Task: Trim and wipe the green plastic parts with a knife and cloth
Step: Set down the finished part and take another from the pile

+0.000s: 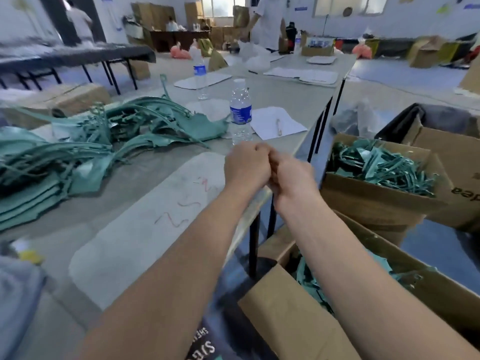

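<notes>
At the right edge of the worktop (145,178), the left hand (246,166) and right hand (294,179) meet, touching, with the fingers of both curled inward. The backs of the hands hide whether they pinch anything. The green plastic parts (85,144) lie heaped on the worktop's left side, well apart from the hands. A water bottle (240,110) stands just beyond the hands, beside a paper sheet (291,126). Right of the worktop, a cardboard box (376,203) holds more green pieces (381,166).
</notes>
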`<state>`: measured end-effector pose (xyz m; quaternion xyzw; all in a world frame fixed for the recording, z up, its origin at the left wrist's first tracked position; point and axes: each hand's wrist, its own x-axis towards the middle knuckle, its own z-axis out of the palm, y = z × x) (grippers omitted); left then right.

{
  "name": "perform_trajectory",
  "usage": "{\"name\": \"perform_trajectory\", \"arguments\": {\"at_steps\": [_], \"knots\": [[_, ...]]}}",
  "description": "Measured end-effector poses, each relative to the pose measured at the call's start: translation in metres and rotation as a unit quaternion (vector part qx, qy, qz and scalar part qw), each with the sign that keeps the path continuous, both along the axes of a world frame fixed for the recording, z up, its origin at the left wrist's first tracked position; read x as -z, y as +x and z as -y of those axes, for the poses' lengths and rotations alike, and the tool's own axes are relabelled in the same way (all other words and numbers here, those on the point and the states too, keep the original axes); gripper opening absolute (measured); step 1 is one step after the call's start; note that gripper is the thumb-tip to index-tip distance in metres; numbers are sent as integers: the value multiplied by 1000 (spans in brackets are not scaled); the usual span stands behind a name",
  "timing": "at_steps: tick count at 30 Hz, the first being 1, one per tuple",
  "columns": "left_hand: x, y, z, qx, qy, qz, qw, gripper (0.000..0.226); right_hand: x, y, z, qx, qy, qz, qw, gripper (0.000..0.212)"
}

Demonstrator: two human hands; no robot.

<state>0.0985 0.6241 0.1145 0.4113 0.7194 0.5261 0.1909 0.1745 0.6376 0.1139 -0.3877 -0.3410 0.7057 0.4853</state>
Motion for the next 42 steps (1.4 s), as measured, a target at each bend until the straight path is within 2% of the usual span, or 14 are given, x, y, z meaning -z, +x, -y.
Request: {"name": "perform_trajectory", "arguments": {"at_steps": [3, 6, 11, 15, 18, 19, 23, 27, 29, 33, 34, 38, 40, 42], "knots": [[-33, -62, 35, -52, 65, 31, 996, 21, -23, -51, 22, -71, 42, -17, 996, 29], [-52, -120, 90, -112, 109, 31, 987, 21, -33, -102, 47, -152, 52, -39, 986, 20], [-45, -193, 200, -353, 159, 52, 921, 57, -24, -190, 89, -264, 74, -1, 962, 21], [-16, -232, 284, -469, 119, 22, 875, 32, -1, -258, 123, -333, 167, 84, 924, 23], [9, -252, 333, -533, 69, -13, 843, 24, 17, -306, 152, -384, 258, 168, 870, 16], [16, -258, 345, -537, 52, -30, 841, 22, 22, -319, 163, -407, 282, 192, 847, 17], [39, -274, 385, -479, -41, -101, 871, 9, 42, -360, 204, -456, 413, 276, 739, 58], [68, -281, 391, -406, -129, -143, 893, 31, 48, -390, 225, -487, 500, 357, 621, 66], [84, -284, 387, -396, -142, -125, 898, 36, 46, -402, 231, -487, 540, 389, 565, 64], [98, -294, 383, -410, -142, -95, 896, 27, 38, -434, 238, -406, 577, 366, 606, 48], [99, -297, 384, -409, -133, -89, 898, 25, 37, -442, 240, -408, 589, 370, 592, 50], [98, -301, 392, -399, -109, -60, 909, 18, 43, -459, 243, -430, 633, 449, 462, 56], [99, -302, 394, -397, -108, -58, 910, 16, 47, -460, 239, -407, 646, 455, 459, 45], [99, -302, 394, -398, -106, -47, 910, 15, 44, -456, 234, -379, 645, 445, 492, 36]]}}
